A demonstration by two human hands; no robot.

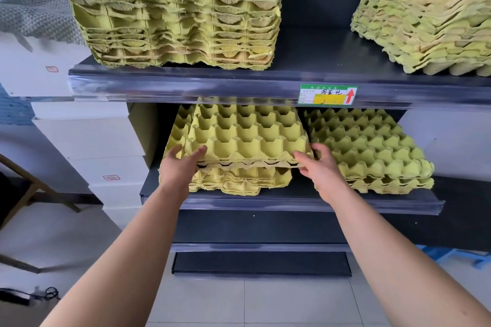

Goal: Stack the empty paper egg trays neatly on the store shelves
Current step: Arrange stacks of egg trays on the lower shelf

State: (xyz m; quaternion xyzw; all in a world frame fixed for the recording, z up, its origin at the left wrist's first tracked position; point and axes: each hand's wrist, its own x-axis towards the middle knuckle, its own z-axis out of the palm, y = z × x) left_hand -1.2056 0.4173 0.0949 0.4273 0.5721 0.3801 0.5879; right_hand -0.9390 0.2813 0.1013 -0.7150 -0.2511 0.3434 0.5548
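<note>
A yellow-green paper egg tray (247,135) lies on top of a low stack of trays (239,180) on the lower shelf (292,204). My left hand (180,164) grips the top tray's front left corner, thumb on top. At the front right corner my right hand (321,167) pinches the tray's edge. The top tray sits a little askew over the stack. A second low stack (372,151) lies just to the right, turned at an angle.
On the upper shelf (305,77) stand a tall tray stack (180,13) at left and another (430,18) at right, with a gap between them. A green price tag (328,94) hangs on its rail. White boxes (93,146) stand left of the shelving.
</note>
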